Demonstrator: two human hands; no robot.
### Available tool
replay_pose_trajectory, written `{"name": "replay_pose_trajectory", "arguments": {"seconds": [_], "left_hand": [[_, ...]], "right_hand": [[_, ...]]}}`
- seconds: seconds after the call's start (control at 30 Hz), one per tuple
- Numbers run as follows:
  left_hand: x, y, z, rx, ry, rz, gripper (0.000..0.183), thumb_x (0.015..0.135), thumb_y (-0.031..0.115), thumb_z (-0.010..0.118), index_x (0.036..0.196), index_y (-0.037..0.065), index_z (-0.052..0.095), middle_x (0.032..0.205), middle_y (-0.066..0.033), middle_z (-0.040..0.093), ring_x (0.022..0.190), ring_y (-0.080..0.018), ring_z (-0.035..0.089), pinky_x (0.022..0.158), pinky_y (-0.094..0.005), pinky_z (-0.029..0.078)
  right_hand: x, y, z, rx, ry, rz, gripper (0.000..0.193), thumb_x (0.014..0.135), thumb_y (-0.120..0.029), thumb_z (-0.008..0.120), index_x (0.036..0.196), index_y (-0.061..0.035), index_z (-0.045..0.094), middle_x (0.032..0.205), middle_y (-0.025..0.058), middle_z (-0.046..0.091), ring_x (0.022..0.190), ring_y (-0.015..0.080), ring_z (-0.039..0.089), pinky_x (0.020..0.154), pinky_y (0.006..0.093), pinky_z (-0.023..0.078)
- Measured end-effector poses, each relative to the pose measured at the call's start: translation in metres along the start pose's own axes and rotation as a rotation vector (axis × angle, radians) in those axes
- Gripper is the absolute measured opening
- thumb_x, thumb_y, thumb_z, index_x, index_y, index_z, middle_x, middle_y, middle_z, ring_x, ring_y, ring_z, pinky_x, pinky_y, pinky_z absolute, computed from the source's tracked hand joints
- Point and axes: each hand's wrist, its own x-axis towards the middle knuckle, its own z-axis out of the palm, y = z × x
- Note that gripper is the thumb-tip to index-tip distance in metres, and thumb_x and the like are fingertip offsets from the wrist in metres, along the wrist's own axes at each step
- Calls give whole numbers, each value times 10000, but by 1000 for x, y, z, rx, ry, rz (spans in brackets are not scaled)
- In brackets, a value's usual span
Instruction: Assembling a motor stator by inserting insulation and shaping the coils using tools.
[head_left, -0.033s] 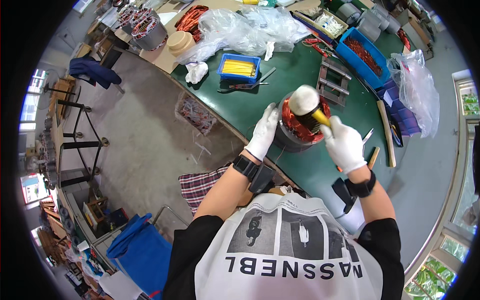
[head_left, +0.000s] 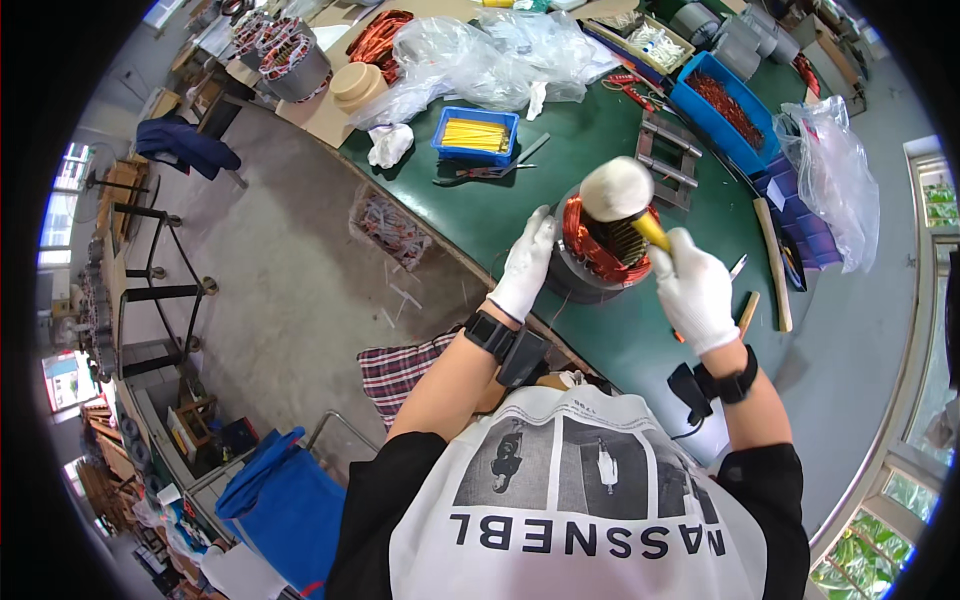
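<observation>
A motor stator (head_left: 588, 284) with a dark grey body stands on the green table, a ring of copper windings (head_left: 588, 245) showing at its top. My left hand (head_left: 526, 268), in a white glove, is closed against the left side of the body, its fingers along the rim. In my right hand (head_left: 694, 290), also gloved in white, is the yellow handle of a mallet (head_left: 616, 190). Its round whitish head is over the far part of the windings and hides some of them. Whether the head touches the copper I cannot tell.
Beyond the stator are a steel-barred fixture (head_left: 668, 158), a blue tray of yellow strips (head_left: 475, 134) and pliers (head_left: 470, 175). A blue bin of copper pieces (head_left: 722, 105) stands at the far right. Wooden sticks (head_left: 773, 265) lie to the right. Plastic bags (head_left: 470, 60) cover the far side.
The mallet head has shifted slightly right and away from me, with my right hand moving a little to the right. My left hand and the stator have stayed in place.
</observation>
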Motion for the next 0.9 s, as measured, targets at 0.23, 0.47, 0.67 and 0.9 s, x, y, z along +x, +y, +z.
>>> {"name": "replay_pose_trajectory", "arguments": {"seconds": [0.23, 0.47, 0.67, 0.9], "left_hand": [[11, 11, 2, -10, -69, -21, 663, 952, 514, 355, 1415, 43, 295, 1392, -157, 389, 1251, -271, 406, 1004, -416, 355], [5, 25, 9, 337, 93, 44, 662, 892, 423, 495, 1372, 6, 310, 1320, -290, 422, 1183, -442, 457, 981, -435, 389], [16, 27, 24, 483, 115, 140, 739, 843, 446, 565, 1360, -16, 311, 1268, -305, 451, 1140, -445, 484, 961, -446, 403], [12, 32, 17, 443, 112, 82, 764, 836, 482, 570, 1357, -20, 324, 1275, -299, 454, 1140, -438, 495, 956, -440, 408]], "right_hand": [[-36, 21, 33, -28, 13, 22, 193, 855, -206, 601, 864, -43, 498, 660, 172, 568, 620, 368, 594, 544, 438, 455], [-36, -4, -20, 426, 304, 124, 126, 832, -116, 568, 911, -22, 541, 610, 143, 526, 543, 308, 576, 539, 339, 452], [-57, 58, 27, -46, 11, 213, 216, 830, -227, 632, 800, -66, 491, 608, 192, 539, 583, 387, 575, 525, 454, 445], [-59, 26, 5, 355, 444, -36, 116, 835, -97, 580, 921, -24, 554, 687, 180, 572, 585, 335, 601, 566, 369, 476]]}}
